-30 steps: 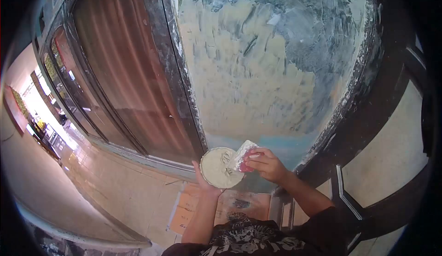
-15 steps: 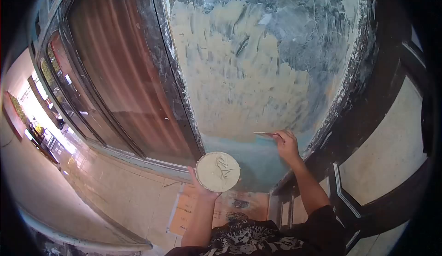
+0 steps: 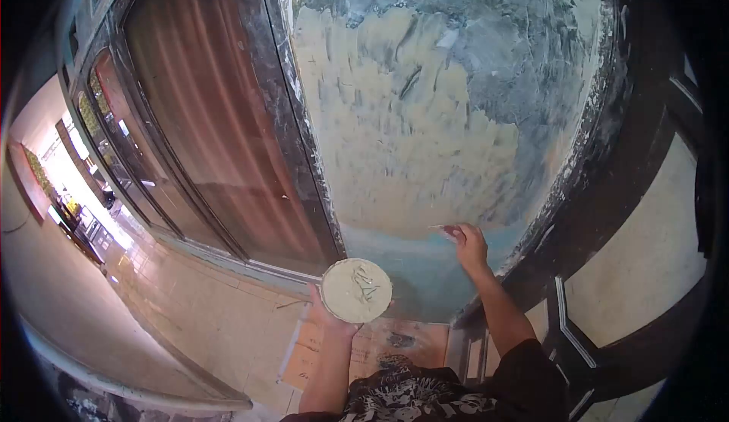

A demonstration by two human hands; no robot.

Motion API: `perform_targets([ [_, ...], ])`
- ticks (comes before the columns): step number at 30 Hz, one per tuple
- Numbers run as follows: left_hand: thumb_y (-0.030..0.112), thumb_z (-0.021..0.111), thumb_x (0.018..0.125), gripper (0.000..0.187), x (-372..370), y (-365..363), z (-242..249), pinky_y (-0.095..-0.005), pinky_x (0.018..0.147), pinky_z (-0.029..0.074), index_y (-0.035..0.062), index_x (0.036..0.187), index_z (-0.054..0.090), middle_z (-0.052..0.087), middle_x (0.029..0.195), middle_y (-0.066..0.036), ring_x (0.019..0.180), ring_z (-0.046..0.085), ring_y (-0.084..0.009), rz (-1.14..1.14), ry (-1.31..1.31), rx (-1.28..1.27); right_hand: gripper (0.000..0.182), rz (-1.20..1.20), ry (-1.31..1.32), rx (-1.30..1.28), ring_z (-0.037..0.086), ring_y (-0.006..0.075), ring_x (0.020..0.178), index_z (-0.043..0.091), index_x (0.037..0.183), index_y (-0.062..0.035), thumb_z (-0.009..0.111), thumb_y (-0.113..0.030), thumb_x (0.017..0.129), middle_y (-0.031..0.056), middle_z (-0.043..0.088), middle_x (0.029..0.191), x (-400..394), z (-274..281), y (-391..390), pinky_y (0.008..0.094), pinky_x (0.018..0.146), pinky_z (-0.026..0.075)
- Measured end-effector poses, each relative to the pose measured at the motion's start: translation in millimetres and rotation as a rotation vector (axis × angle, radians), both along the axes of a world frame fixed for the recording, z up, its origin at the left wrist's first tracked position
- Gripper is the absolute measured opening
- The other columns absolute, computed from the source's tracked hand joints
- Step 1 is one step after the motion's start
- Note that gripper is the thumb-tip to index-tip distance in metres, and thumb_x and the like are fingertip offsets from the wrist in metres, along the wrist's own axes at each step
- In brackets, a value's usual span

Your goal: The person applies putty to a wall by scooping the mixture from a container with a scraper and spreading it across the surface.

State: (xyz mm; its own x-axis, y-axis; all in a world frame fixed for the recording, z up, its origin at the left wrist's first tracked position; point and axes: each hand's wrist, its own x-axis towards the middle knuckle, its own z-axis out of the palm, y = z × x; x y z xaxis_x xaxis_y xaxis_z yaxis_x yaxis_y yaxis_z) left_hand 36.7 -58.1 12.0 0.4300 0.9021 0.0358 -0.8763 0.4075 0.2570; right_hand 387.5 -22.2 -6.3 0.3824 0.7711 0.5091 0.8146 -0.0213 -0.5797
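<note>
Tub [image 3: 324, 291], round, one: at the lower centre of the frame, carrying pale paste [image 3: 343, 294] up to about its rim, the surface scored near the middle. Left hand [image 3: 332, 319], bare: cradling the tub at its left and lower edge, with no fingers to be seen round the far side; probable weakness, a tilt or slip should the load shift on a one-sided hold, the paste then running over the rim. Right hand [image 3: 472, 249], bare: pinching a small flat tool [image 3: 449, 231], reddish at the grip, right of centre and seen nearly edge-on; whether the blade touches the wall panel [image 3: 402, 141] cannot be told. Likely faults there: a steep or hard-pressed edge gouging the cream coat, an overloaded one dropping lumps. Wall panel: cream and streaked at centre, grey-blue at upper right, with a bare blue-green band [image 3: 425, 274] below; dark streaks suggest thin cover, liable to ridges if gone over unevenly. Dark frame [image 3: 558, 213], right of the panel: near enough to be smeared by a wide stroke. Cardboard [image 3: 307, 350], lower centre, on the floor [image 3: 194, 278]: partial cover only, so drips falling beyond it could soil the tiles.
</note>
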Motion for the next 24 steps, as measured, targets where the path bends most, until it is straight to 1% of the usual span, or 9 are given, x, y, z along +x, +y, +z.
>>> perform_targets([
  [4,0.087,0.03,0.09,0.1,-0.5,-1.3,-0.3,-0.0899,0.095,0.034,0.0125,0.155,0.042,0.043,0.157,-0.016,0.136,0.045,-0.0504,0.006,0.027,0.085,0.022,0.054,-0.03,0.066,0.062,0.0372,0.109,0.069,0.117,-0.0085,0.064,-0.012,0.096,0.0105,0.071,0.114,-2.4,-3.5,-2.8,0.0488,0.088,0.053],
  [5,0.087,0.03,0.09,0.1,-0.2,-1.1,-2.8,-0.0899,0.095,0.034,0.0125,0.155,0.042,0.043,0.157,-0.016,0.136,0.045,-0.0504,0.006,0.026,0.083,0.019,0.057,-0.04,0.053,0.063,0.0374,0.106,0.07,0.114,-0.0067,0.064,-0.012,0.096,0.0119,0.072,0.111,-5.9,-3.2,-2.7,0.0475,0.088,0.052],
  [6,0.088,0.028,0.089,0.1,0.5,-0.3,-5.3,-0.0887,0.095,0.035,0.0134,0.155,0.041,0.042,0.157,-0.017,0.137,0.045,-0.0511,0.019,0.013,0.012,0.017,0.058,-0.049,0.041,0.064,0.0375,0.103,0.071,0.11,-0.0049,0.064,-0.013,0.097,0.0134,0.072,0.108,-8.2,-1.0,-3.3,0.0462,0.087,0.052],
  [8,0.089,0.026,0.089,0.101,2.4,1.5,-8.1,-0.0875,0.095,0.036,0.0143,0.155,0.04,0.041,0.158,-0.018,0.137,0.044,-0.0517,0.029,0.0,-0.057,0.019,0.032,-0.042,0.05,0.063,0.0377,0.105,0.07,0.113,-0.0055,0.063,-0.009,0.095,0.0123,0.072,0.111,-2.8,-7.1,3.6,0.0473,0.087,0.052],
  [10,0.089,0.028,0.088,0.101,3.5,1.6,-6.6,-0.0874,0.095,0.036,0.0143,0.154,0.042,0.042,0.157,-0.018,0.137,0.044,-0.0502,-0.006,0.042,0.069,0.023,0.006,-0.034,0.058,0.062,0.0378,0.107,0.069,0.115,-0.0061,0.063,-0.006,0.094,0.0111,0.071,0.113,0.8,-7.0,3.6,0.0483,0.087,0.052],
  [15,0.088,0.03,0.089,0.099,6.6,5.2,-9.9,-0.0879,0.095,0.036,0.0153,0.154,0.042,0.043,0.157,-0.016,0.138,0.044,-0.0491,-0.008,0.058,0.055,0.021,0.028,-0.025,0.207,0.063,0.0381,0.105,0.07,0.113,-0.0051,0.062,-0.006,0.094,0.0109,0.072,0.111,7.4,-14.9,-5.6,0.0478,0.087,0.052],
  [18,0.088,0.03,0.089,0.098,7.3,3.9,-12.2,-0.0879,0.095,0.036,0.0158,0.154,0.043,0.043,0.157,-0.016,0.138,0.044,-0.049,0.008,0.075,0.026,0.02,0.049,-0.057,0.091,0.063,0.0377,0.106,0.071,0.113,-0.0054,0.062,-0.007,0.095,0.011,0.072,0.111,1.9,-22.6,-7.9,0.0468,0.087,0.053],
  [22,0.088,0.031,0.088,0.098,7.9,6.2,-11.3,-0.0879,0.095,0.036,0.016,0.154,0.042,0.043,0.157,-0.016,0.138,0.044,-0.0489,-0.012,0.081,0.018,0.021,0.028,-0.069,0.044,0.063,0.0378,0.105,0.071,0.113,-0.0053,0.063,-0.008,0.094,0.0112,0.072,0.11,-2.8,-17.3,-1.0,0.0467,0.086,0.053],
  [24,0.088,0.031,0.088,0.099,7.2,8.6,-11.5,-0.0876,0.096,0.036,0.0157,0.154,0.042,0.042,0.157,-0.016,0.138,0.044,-0.0489,-0.015,0.093,0.043,0.02,-0.027,-0.049,0.191,0.063,0.0373,0.105,0.071,0.112,-0.0055,0.064,-0.008,0.093,0.0116,0.072,0.109,-1.0,-11.8,2.5,0.0468,0.085,0.053],
])
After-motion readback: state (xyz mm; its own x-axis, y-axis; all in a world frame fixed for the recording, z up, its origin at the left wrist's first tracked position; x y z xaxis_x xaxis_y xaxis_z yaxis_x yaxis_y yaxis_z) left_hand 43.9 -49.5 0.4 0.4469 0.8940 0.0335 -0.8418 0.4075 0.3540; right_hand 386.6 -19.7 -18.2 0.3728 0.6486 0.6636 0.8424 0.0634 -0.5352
